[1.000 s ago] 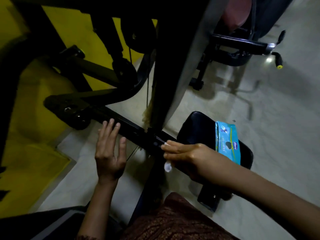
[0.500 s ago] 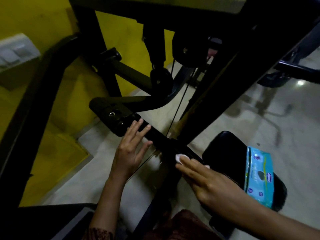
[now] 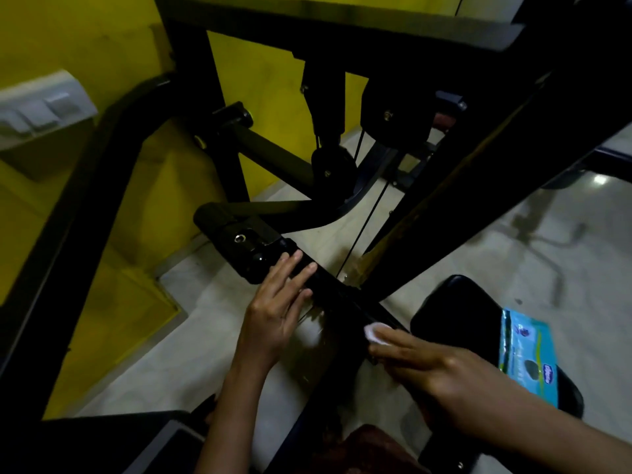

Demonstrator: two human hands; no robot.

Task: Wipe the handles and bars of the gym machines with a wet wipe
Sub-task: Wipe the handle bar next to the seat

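White wet wipe (image 3: 376,333) lies on the low black bar (image 3: 342,295) under the nearly straight fingers (image 3: 393,350) of the right hand (image 3: 434,367) — it seems pressed, not pinched — so press firmly and slide toward the left hand (image 3: 277,309), whose flat, empty fingers steady the bar.

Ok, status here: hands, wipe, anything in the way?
Left hand flat on bar. Right hand presses wipe on bar. Cable drops close by the bar between the hands.
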